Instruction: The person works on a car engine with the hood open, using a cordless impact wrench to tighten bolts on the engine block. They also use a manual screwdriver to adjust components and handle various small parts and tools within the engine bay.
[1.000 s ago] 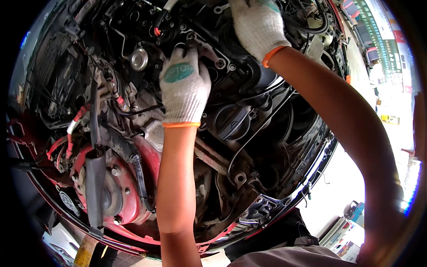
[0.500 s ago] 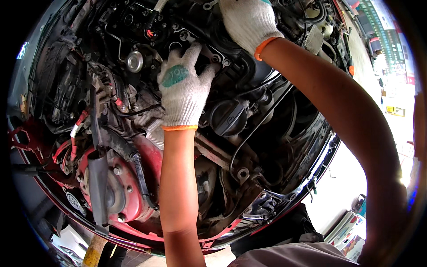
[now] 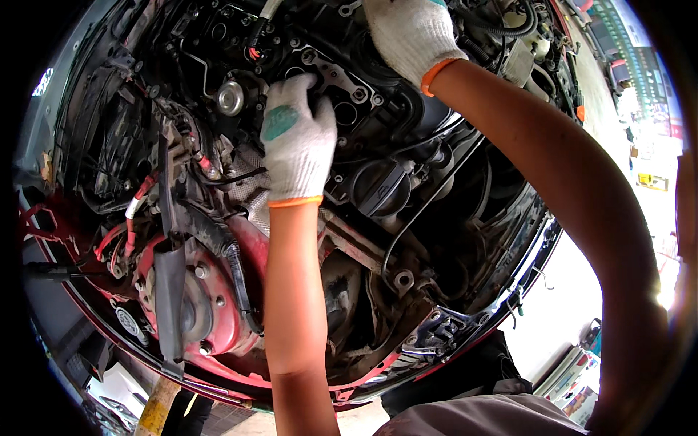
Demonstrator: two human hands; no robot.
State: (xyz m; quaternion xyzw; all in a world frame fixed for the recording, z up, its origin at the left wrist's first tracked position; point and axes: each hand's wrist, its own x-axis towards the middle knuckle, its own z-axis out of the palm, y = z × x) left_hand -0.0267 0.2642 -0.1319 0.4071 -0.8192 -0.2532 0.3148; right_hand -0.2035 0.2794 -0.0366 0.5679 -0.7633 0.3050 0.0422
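My left hand (image 3: 297, 138), in a white knit glove with a green patch, rests over the engine (image 3: 218, 51). Its fingers are curled down beside a dark round opening; what they grip, if anything, is hidden. Just left of it is a silver round cap (image 3: 230, 97), and right of it a metal bracket (image 3: 334, 73) with bolts. My right hand (image 3: 411, 36), also gloved, reaches to the top edge, among dark housings and hoses (image 3: 509, 25); its fingertips are out of sight. A black oil filler cap (image 3: 379, 190) lies below and right of my left hand.
A red strut tower (image 3: 240, 320) fills the lower left, with a grey sleeve (image 3: 169, 298) over it. Cables (image 3: 134, 203) run along the left. The car's front rim (image 3: 520, 283) curves round the right, with a yellow post (image 3: 156, 407) at lower left and stacked items (image 3: 563, 378) at lower right.
My left hand's fingers spread apart half a second ago and are now drawn together and curled again. My right hand has shifted slightly left and up since a second ago.
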